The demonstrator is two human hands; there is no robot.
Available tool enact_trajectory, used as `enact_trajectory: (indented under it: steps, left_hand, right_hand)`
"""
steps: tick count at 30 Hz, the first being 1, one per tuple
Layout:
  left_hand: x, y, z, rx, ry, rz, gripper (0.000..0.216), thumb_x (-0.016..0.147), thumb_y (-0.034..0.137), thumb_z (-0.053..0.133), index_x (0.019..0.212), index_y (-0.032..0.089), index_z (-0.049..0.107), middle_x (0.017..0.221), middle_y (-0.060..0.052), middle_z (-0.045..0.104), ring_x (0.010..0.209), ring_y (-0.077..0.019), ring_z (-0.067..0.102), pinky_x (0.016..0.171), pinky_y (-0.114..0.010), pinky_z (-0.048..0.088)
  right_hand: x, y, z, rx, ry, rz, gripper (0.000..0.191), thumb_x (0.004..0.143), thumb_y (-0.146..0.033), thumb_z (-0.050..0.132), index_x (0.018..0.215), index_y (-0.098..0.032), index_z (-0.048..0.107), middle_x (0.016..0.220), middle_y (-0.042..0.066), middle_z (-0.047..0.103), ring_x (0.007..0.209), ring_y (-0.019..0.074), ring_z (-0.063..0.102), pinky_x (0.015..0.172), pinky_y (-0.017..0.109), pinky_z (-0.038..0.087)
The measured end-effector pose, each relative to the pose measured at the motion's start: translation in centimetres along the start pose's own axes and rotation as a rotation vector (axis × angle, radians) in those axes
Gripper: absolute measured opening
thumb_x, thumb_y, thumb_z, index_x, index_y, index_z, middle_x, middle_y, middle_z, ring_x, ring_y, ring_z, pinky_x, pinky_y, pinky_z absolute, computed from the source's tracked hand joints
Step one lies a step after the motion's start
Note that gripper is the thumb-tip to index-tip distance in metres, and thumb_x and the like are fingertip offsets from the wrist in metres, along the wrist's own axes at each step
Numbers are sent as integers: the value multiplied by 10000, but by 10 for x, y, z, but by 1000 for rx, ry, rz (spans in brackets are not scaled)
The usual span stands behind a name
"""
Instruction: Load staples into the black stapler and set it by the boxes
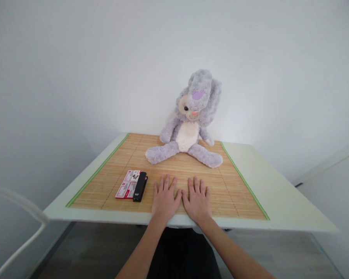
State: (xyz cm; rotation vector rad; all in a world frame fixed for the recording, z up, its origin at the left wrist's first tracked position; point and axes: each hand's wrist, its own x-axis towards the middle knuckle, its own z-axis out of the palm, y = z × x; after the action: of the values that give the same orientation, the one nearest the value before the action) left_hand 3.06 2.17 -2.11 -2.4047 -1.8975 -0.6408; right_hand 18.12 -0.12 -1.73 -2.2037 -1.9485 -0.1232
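Both hands lie palm down on a bamboo mat (116, 161), close to the table's front edge. My left hand (165, 199) is flat with its fingers spread, holding nothing. Beside it, my right hand (197, 199) rests the same way, and the two thumbs nearly touch. A black stapler (140, 186) lies a little to the left of my left hand. It sits against two small red and white boxes (128, 184) with printed labels. Beyond my hands, a grey plush rabbit (187, 135) sits upright with its legs apart and an ear folded over part of its face.
The mat has green edging and covers the middle of a white table (291, 201). A pale wall (119, 58) rises directly behind the rabbit. At the lower left, a white curved tube (23, 205) stands near the table's corner.
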Motion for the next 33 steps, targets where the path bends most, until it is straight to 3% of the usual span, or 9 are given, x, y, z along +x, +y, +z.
enact_trajectory:
  steps: [19,33]
  left_hand:
    - [1,0,-1,-10,-27,-8,669,1001,605,369,1604,317,335,1697,-41,285,1588,-328,130,1267,-606,114]
    - [7,-4,-10,-4,-37,2,671,988,623,383,1577,302,382,1626,-81,409,1507,-331,292,1237,-575,181]
  right_hand:
    - [0,-1,-3,-3,-36,19,690,1042,-563,269,1649,-240,216,1727,75,172,1589,331,85,1247,555,26]
    - [3,-1,-9,4,-69,20,701,1028,-588,278,1633,-233,277,1713,98,226,1570,358,129,1228,558,38]
